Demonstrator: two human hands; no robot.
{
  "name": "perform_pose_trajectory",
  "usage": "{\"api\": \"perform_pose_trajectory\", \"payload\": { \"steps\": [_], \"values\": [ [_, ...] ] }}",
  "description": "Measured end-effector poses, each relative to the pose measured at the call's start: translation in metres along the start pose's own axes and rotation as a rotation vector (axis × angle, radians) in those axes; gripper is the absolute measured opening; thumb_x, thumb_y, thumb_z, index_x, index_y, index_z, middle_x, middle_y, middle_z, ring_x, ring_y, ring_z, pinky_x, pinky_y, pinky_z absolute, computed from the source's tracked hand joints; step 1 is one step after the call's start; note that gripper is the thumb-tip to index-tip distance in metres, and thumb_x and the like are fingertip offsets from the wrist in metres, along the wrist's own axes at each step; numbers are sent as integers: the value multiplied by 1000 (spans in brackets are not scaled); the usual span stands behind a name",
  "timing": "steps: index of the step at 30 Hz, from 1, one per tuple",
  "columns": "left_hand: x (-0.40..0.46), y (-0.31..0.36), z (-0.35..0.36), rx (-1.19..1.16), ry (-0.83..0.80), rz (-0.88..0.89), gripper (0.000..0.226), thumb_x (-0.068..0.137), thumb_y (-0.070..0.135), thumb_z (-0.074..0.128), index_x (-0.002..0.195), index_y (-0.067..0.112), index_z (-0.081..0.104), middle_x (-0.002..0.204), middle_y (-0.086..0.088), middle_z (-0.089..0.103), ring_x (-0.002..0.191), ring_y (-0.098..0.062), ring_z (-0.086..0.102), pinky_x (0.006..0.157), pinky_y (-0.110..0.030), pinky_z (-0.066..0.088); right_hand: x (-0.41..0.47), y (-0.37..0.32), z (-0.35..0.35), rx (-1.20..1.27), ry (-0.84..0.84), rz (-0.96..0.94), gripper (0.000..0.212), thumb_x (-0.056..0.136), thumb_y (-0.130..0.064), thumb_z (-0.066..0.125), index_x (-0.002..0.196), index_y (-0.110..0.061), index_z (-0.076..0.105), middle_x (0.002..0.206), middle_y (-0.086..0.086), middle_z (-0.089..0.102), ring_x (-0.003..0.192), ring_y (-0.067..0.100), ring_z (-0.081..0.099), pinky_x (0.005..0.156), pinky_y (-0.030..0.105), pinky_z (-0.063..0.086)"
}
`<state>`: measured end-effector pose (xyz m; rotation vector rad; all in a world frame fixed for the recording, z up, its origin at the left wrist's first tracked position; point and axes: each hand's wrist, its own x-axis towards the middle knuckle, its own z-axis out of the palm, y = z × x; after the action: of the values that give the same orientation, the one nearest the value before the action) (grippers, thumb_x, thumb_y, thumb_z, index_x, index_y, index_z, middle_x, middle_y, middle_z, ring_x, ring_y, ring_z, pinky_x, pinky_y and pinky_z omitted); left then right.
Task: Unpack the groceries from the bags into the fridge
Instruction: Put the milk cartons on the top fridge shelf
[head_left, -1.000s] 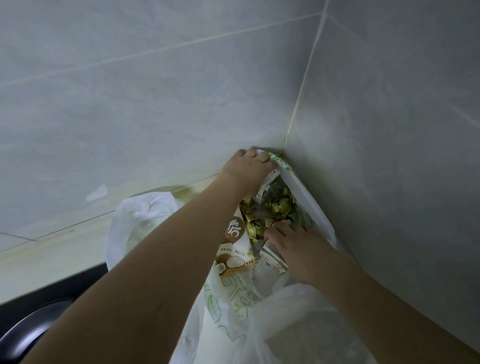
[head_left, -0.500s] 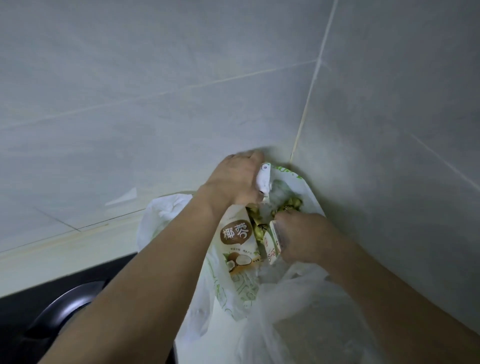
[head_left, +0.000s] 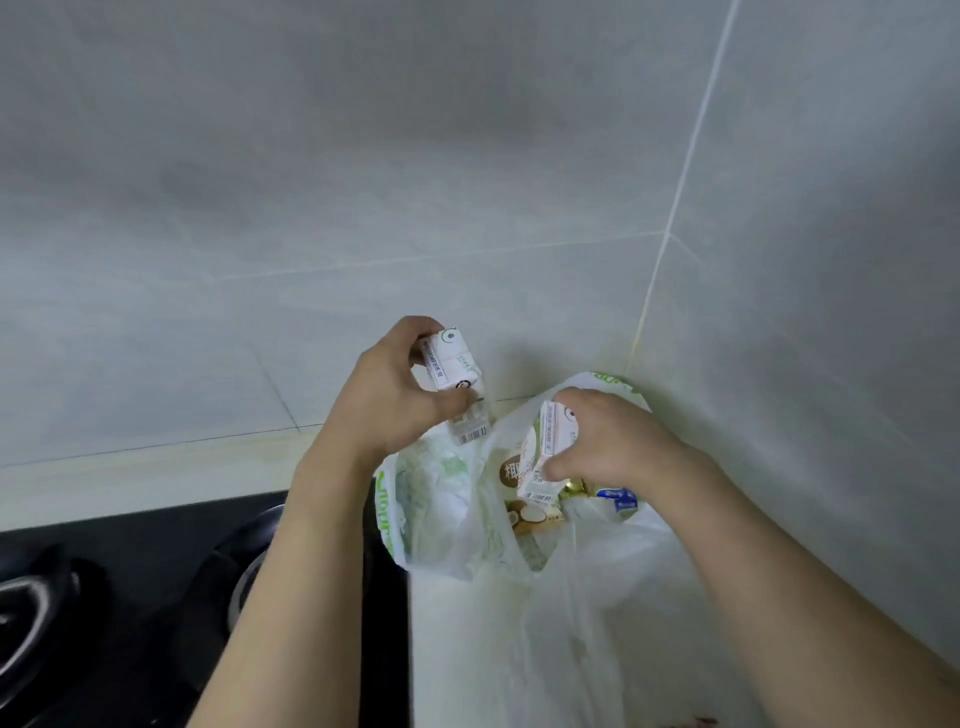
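Two small cartons are up: your left hand (head_left: 395, 395) grips one carton (head_left: 451, 364) above the grocery bag (head_left: 467, 519), your right hand (head_left: 602, 441) grips the second carton (head_left: 545, 457) at the bag's mouth. Lift both straight clear; the coconut packet (head_left: 524, 512) remains inside the bag, the black stove (head_left: 156, 597) sits left of it.

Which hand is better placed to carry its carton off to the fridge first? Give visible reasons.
Probably the left hand: its carton is already lifted clear of the bag. The right hand grips its carton low, right at the bag's mouth.
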<state>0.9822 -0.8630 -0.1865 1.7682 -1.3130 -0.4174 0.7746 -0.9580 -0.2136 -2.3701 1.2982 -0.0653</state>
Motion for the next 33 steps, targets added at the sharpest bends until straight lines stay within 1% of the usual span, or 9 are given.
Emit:
{"api": "perform_pose_trajectory", "payload": {
  "steps": [4,7,9,12,14,20,24,29,33],
  "values": [
    [-33,-4,-34,75,30,-41,58,66,27,87,116,29,57,104,12,63,100,-6,59,88,-24,50,-14,-34,1,9,38,-70,55,61,-43,77,106,-24,52,101,-8,57,91,17,58,80,36,52],
    [-55,-7,-48,104,60,-74,59,65,31,87,116,30,57,104,12,63,98,-8,60,90,-30,52,-20,-57,2,5,30,-128,48,63,-44,77,98,-24,49,95,-9,53,90,17,55,75,34,49],
    [-68,-8,-55,116,82,-89,61,65,32,87,117,30,56,103,12,63,97,-8,61,90,-33,53,-23,-71,3,15,20,-175,50,65,-44,77,102,-25,50,98,-8,54,94,17,55,76,33,48],
    [-86,-8,-62,141,127,-126,63,65,34,87,120,28,55,103,12,63,95,-6,61,88,-32,53,-27,-90,3,29,-2,-251,62,69,-46,78,119,-23,50,112,-5,55,106,18,53,87,35,47],
    [-99,-5,-67,170,165,-158,64,66,34,87,121,27,55,103,11,62,94,-5,61,86,-31,53,-28,-100,4,38,-9,-298,64,71,-47,77,123,-22,50,116,-4,55,107,17,52,90,35,47],
    [-141,4,-84,246,307,-273,63,70,35,84,124,25,53,101,15,60,91,3,57,83,-31,54,-33,-131,5,53,-71,-450,67,69,-46,79,125,-24,50,114,-7,54,101,14,51,83,31,46],
    [-179,9,-99,301,402,-366,67,69,39,83,127,26,51,107,10,62,94,-8,62,82,-34,55,-44,-157,13,60,-143,-571,63,68,-41,81,122,-23,52,111,-5,55,96,15,53,82,31,49],
    [-238,13,-120,332,531,-472,69,68,41,81,128,27,51,108,12,62,96,-7,61,84,-34,55,-69,-197,34,41,-228,-715,61,66,-42,80,118,-24,53,106,-6,55,93,14,55,75,30,48],
    [-289,20,-137,311,637,-541,65,67,38,81,125,30,52,103,14,62,84,-9,67,70,-39,60,-100,-229,52,34,-279,-815,57,65,-43,79,113,-26,53,105,-7,56,90,14,56,74,30,50]
  ]
}}
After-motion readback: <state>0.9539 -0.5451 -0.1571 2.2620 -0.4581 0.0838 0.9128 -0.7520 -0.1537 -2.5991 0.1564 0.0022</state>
